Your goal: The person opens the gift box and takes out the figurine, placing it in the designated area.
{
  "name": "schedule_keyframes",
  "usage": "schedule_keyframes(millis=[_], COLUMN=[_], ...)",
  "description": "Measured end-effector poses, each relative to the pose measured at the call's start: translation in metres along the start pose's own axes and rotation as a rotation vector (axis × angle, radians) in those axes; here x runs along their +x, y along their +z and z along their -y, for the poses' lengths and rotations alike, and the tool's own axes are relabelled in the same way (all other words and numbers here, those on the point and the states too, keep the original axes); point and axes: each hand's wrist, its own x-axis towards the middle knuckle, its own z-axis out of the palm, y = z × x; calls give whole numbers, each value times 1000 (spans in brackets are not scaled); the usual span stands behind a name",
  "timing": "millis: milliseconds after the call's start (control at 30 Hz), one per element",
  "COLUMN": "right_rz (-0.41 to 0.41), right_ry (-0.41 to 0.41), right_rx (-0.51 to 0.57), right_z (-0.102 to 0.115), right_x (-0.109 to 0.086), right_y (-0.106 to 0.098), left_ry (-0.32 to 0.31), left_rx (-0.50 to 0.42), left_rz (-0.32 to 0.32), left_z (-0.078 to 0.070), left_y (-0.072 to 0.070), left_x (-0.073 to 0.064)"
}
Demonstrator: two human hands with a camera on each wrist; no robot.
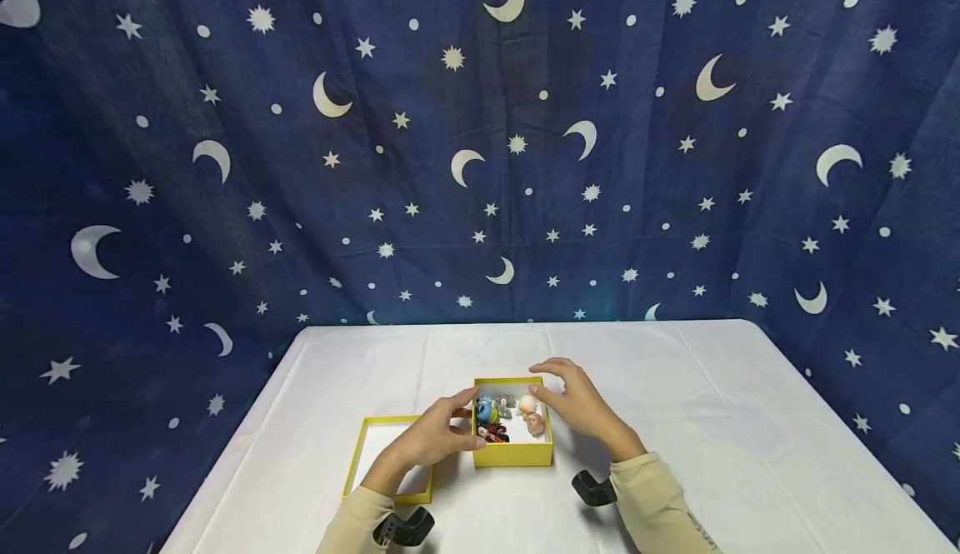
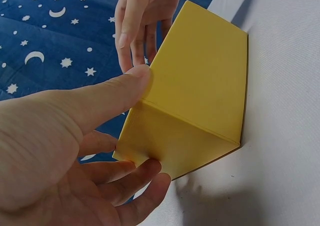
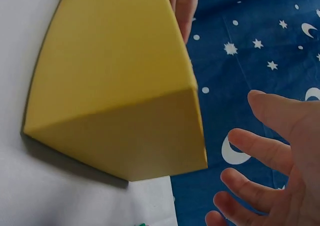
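A yellow open-topped box [image 1: 513, 455] stands on the white table with several small toy figures inside. A blue figure [image 1: 486, 409] and a dark one [image 1: 493, 434] lie at its left, a grey one [image 1: 504, 406] near the middle. Two pale-headed figures [image 1: 535, 424] are at the right. My left hand [image 1: 433, 432] holds the box's near left corner, thumb on the front top edge and fingers against the left side [image 2: 170, 143]. Over the right rim hovers my right hand [image 1: 579, 400], fingers spread and holding nothing; the right wrist view shows this hand [image 3: 280, 156] apart from the box.
A yellow-edged lid [image 1: 365, 447] with a white inside lies left of the box, partly under my left forearm. Dark wrist-worn cameras [image 1: 592, 488] sit at both cuffs. Behind the white table [image 1: 712, 421] hangs a blue curtain [image 1: 420, 162] with moons and stars.
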Motion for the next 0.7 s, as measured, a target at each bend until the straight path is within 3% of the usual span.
schedule_keyframes(millis=[700], right_rz=[101], right_ry=[49], right_rx=[39], right_z=[5], right_x=[-4], right_y=[19], left_ry=[-19], left_rx=[10], left_rz=[-1], left_z=[2], left_y=[0], left_x=[1])
